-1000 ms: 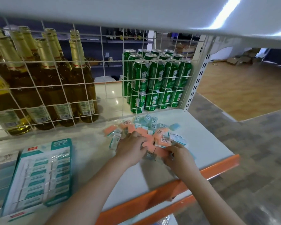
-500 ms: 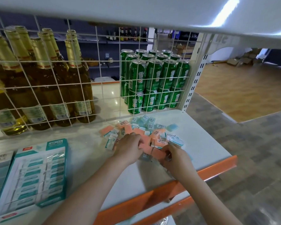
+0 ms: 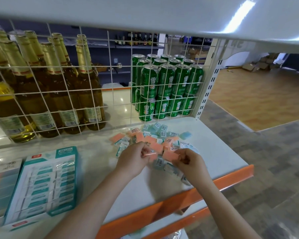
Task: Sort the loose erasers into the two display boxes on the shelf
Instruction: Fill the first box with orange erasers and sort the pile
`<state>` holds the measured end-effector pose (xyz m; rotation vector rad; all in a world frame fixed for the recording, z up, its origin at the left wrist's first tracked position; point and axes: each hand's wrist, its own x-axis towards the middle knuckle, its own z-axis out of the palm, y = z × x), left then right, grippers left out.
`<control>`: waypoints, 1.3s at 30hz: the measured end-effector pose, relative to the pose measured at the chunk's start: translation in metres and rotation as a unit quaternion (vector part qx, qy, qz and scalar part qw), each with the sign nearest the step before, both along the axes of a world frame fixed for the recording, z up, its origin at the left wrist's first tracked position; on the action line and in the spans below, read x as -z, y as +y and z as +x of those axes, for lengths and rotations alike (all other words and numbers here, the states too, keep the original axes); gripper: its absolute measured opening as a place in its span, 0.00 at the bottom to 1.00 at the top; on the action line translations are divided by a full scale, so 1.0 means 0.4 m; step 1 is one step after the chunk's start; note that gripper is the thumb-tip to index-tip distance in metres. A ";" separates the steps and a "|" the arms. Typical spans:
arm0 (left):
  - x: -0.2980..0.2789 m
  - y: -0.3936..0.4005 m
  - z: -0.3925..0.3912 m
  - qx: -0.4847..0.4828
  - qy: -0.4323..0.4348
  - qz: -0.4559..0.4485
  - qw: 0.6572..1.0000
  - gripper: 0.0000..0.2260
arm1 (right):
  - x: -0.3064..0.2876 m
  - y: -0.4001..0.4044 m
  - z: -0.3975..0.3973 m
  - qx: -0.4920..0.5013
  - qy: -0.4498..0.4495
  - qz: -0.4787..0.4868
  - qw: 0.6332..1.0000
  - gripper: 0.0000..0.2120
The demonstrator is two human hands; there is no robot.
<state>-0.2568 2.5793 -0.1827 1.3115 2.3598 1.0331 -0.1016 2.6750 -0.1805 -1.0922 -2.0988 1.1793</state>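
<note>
At the middle of the frame both hands work over the heap of small wrapped erasers (image 3: pixel 155 138), orange and pale blue, scattered on the white shelf board with its orange front lip (image 3: pixel 219 152). The left hand (image 3: pixel 133 159) has its fingers curled, its grip pinching a flat orange eraser (image 3: pixel 149 155) at the near edge of the heap. The right hand (image 3: pixel 188 161) also curls its fingers at another orange eraser (image 3: pixel 170 155), which it seems to pinch, though blur hides the contact. I'd judge they are picking out one colour to carry over together. The teal-and-white display box (image 3: pixel 41 185), already lined with rows, lies flat at lower left, well apart from the heap; a second box (image 3: pixel 0 183) sits beside it at the frame's edge. Behind the wire grid (image 3: pixel 109 80) stand brown glass bottles (image 3: pixel 62 87) and green cans (image 3: pixel 166 87).
</note>
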 end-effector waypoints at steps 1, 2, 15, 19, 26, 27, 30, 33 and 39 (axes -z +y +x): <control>-0.004 -0.010 -0.006 -0.007 -0.020 0.020 1.000 0.06 | -0.004 -0.002 -0.006 0.000 0.023 -0.017 1.000 0.09; -0.008 -0.019 -0.014 -0.015 -0.041 0.039 0.998 0.06 | -0.007 -0.004 -0.010 0.000 0.045 -0.031 0.999 0.09; -0.050 -0.185 -0.068 -0.066 -0.244 0.137 0.958 0.10 | -0.024 -0.103 -0.084 -0.066 0.147 -0.127 0.979 0.12; -0.056 -0.225 -0.077 -0.059 -0.270 0.143 0.950 0.10 | -0.022 -0.135 -0.104 -0.073 0.138 -0.129 0.979 0.14; -0.057 -0.268 -0.089 -0.036 -0.292 0.158 0.943 0.10 | -0.024 -0.183 -0.125 -0.076 0.155 -0.152 0.973 0.13; -0.057 -0.272 -0.090 -0.037 -0.293 0.159 0.942 0.11 | -0.023 -0.188 -0.126 -0.077 0.157 -0.153 0.973 0.12; -0.059 -0.286 -0.088 -0.039 -0.296 0.159 0.941 0.12 | -0.023 -0.202 -0.129 -0.078 0.162 -0.154 0.972 0.11; -0.058 -0.298 -0.089 -0.040 -0.293 0.160 0.942 0.13 | -0.021 -0.214 -0.133 -0.076 0.169 -0.159 0.970 0.13; -0.048 -0.317 -0.101 -0.053 -0.271 0.141 0.951 0.15 | -0.019 -0.236 -0.144 -0.068 0.158 -0.170 0.970 0.13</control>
